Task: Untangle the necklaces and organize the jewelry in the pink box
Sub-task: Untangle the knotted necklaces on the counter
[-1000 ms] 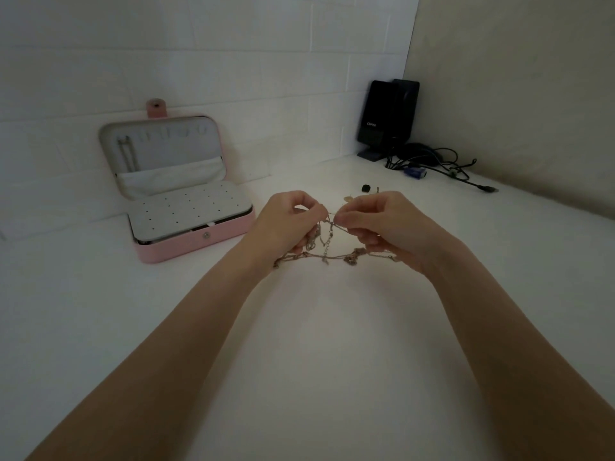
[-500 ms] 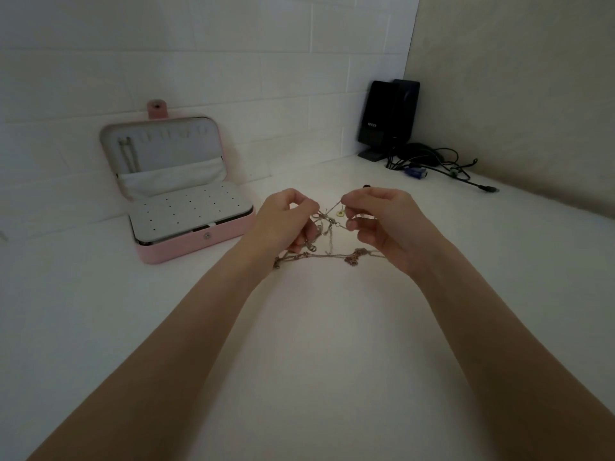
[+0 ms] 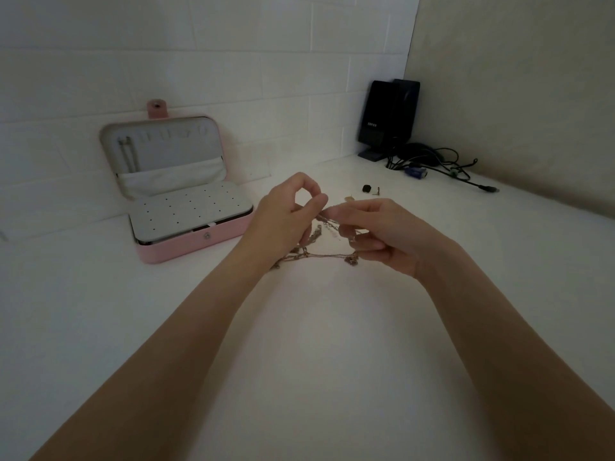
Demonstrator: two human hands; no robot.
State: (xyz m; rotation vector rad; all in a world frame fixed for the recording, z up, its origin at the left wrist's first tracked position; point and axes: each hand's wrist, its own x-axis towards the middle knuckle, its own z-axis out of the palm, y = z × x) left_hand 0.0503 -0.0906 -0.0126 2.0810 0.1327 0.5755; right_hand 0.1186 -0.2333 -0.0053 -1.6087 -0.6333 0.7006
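A: What surface and room are showing?

B: A white table (image 3: 316, 344) is filling the view, meeting a white tiled wall (image 3: 233, 61) behind and a beige wall (image 3: 515, 78) on the right. A black speaker (image 3: 387, 118) is standing in the corner, with tangled cables (image 3: 442, 163) lying beside it. Small dark bits (image 3: 370, 189) are lying near the hands.

A: Which container is open?

B: The pink box (image 3: 186, 207) is sitting at the left, its lid leaning against the tiled wall. A white perforated tray (image 3: 189, 211) is covering the base. A thin chain (image 3: 128, 154) is hanging inside the lid above a white pocket (image 3: 173, 178).

A: Where are the necklaces?

B: The necklaces (image 3: 319, 247) are hanging tangled between both hands, just above the table. The left hand (image 3: 283, 221) is pinching strands with curled fingers. The right hand (image 3: 382, 237) is pinching a strand between thumb and forefinger.
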